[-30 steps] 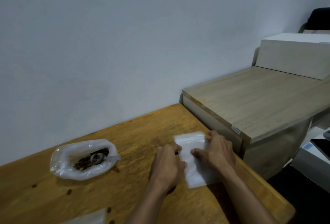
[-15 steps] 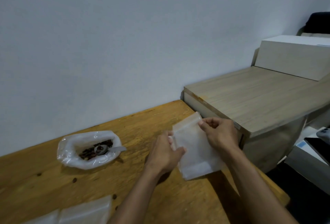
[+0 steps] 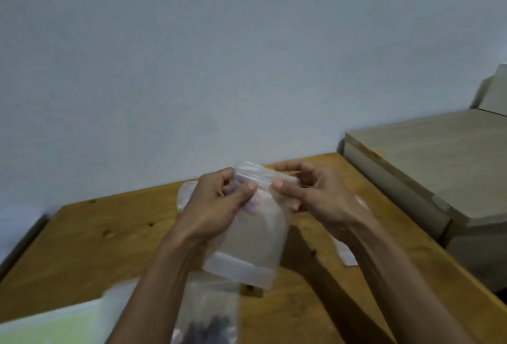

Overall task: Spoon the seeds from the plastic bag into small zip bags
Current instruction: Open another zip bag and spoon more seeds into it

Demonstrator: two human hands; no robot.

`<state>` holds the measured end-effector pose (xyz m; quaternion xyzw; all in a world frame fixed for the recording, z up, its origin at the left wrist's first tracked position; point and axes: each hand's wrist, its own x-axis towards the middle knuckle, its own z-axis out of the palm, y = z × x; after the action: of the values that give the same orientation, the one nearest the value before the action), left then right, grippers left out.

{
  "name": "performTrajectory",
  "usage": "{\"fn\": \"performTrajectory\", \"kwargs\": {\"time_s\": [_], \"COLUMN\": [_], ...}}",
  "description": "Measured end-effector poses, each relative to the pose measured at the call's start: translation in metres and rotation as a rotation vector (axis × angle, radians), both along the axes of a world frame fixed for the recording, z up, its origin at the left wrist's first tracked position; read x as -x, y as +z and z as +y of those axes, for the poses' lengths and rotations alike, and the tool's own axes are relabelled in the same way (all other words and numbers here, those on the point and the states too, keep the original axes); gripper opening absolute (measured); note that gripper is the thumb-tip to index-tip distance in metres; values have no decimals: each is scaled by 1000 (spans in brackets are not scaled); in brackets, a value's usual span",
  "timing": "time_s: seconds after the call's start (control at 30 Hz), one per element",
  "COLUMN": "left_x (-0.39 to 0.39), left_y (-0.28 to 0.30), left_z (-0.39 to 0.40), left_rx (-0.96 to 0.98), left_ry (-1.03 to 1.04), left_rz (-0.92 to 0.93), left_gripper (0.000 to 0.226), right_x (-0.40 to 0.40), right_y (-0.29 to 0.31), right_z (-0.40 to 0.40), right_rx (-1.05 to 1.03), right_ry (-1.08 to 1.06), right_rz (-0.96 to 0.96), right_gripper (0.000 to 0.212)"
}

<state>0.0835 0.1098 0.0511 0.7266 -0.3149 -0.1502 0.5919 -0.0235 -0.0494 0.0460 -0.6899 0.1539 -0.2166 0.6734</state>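
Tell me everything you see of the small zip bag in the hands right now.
The small zip bag is translucent, frosted plastic, apparently empty, with a zip strip along its top and a clearer band at its bottom. It hangs roughly upright above the wooden table. The left hand and right hand each pinch its top edge.

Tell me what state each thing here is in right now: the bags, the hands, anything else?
Small zip bag: held up off the table by its top edge, empty.
Left hand: pinches the bag's top.
Right hand: pinches the bag's top.
Filled bag: lying flat on the table, dark seeds inside.
Wooden table: bears the bags.
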Motion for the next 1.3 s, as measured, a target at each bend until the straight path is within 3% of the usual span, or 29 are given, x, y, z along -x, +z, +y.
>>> {"fn": "performTrajectory", "kwargs": {"time_s": [0.07, 0.13, 0.2, 0.33, 0.43, 0.53, 0.7, 0.8, 0.83, 0.93, 1.0, 1.1, 1.23, 1.3], "left_x": [-9, -12, -8, -16, -24, -26, -26, -24, -24, -22, -17, -10, -9, -7], "left_y": [4, 8, 16, 19, 19, 17, 11, 10, 9, 8, 10, 15, 15, 19], "left_z": [25, 45, 55, 61, 65, 68, 71, 70, 69, 65, 63, 64, 67, 68], "left_rx": [-106, -177, -144, -32, 59, 65, 21, -28, -59, -131, -149, -260, -336, -357], "left_ry": [193, 529, 643, 547, 440, 329, 243, 261, 274, 317, 365, 337, 293, 315], "left_rz": [-207, -467, -484, -107, 56, 122, 79, 3, -38, -124, -161, -284, -395, -422], "left_gripper": [17, 32, 39, 51, 50, 39, 35, 31, 30, 30, 36, 54, 47, 44], "right_x": [-23, -40, -51, -59, -61, -62, -61, -60, -59, -56, -56, -56, -51, -52], "right_y": [0, 0, -1, -2, 0, -2, -6, -5, -4, 0, 1, 3, 4, 3], "right_z": [24, 47, 66, 88, 91, 87, 81, 82, 84, 90, 91, 88, 91, 93], "right_rx": [33, 30, 2, -157, -264, -222, -208, -165, -76, 443, 611, 504, 383, 434], "right_ry": [73, 101, 170, 420, 448, 417, 389, 334, 307, 183, 127, 118, 81, 13], "right_rz": [-10, -39, -60, -104, -73, -15, 19, 24, 26, 34, 38, 38, 47, 70], "right_gripper": [6, 2, 4, 18, 33, 41, 19, 19, 21, 21, 23, 27, 19, 17]}}
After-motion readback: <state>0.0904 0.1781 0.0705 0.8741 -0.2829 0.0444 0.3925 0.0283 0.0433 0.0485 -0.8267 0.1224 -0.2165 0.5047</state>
